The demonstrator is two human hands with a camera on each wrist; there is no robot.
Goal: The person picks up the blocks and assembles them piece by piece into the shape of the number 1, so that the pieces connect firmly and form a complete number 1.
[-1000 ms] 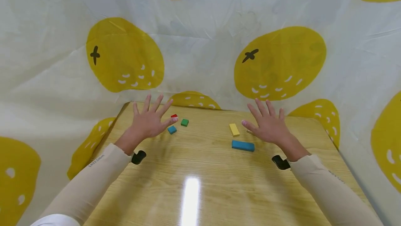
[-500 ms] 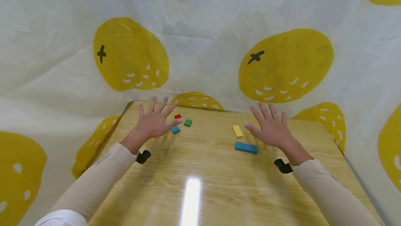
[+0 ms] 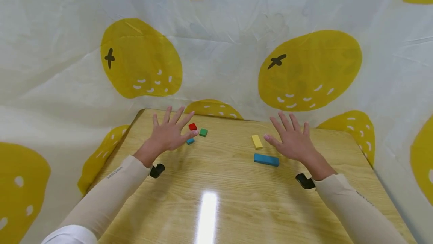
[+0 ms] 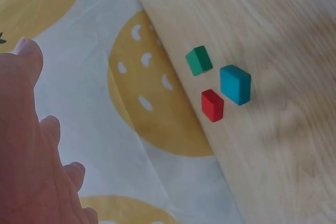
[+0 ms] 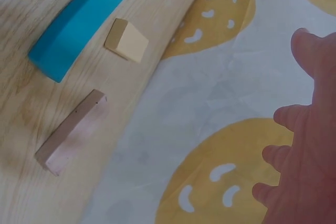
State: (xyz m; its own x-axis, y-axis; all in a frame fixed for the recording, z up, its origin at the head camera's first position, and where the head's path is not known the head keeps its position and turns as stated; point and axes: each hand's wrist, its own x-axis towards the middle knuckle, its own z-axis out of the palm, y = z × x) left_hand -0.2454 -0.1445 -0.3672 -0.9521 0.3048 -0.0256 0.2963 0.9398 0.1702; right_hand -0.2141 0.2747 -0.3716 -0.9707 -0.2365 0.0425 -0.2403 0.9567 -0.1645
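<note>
Fingers spread, the left hand (image 3: pixel 165 135) hovers over the table's far left with nothing in it. Close to its thumb lie a red block (image 3: pixel 193 126), a green block (image 3: pixel 203 132) and a small blue block (image 3: pixel 190 141), partly covered by the thumb. The right hand (image 3: pixel 293 141), also spread and empty, hangs at the right. Left of it are a yellow block (image 3: pixel 256 142) and a long blue block (image 3: pixel 266 159). The right wrist view also shows a pale pinkish-brown block (image 5: pixel 71 131), hidden behind the hand in the head view.
The wooden table (image 3: pixel 176 206) carries a bright light reflection near its front. A white cloth (image 3: pixel 216 63) printed with yellow fruit shapes stands behind the table and along its sides. A dark device (image 3: pixel 157 170) sits at the left wrist, another (image 3: pixel 305 181) at the right.
The head view has shifted slightly, moving the scene a little to the right. The left hand has moved slightly right and down, uncovering more of the red block. Both hands stay spread.
</note>
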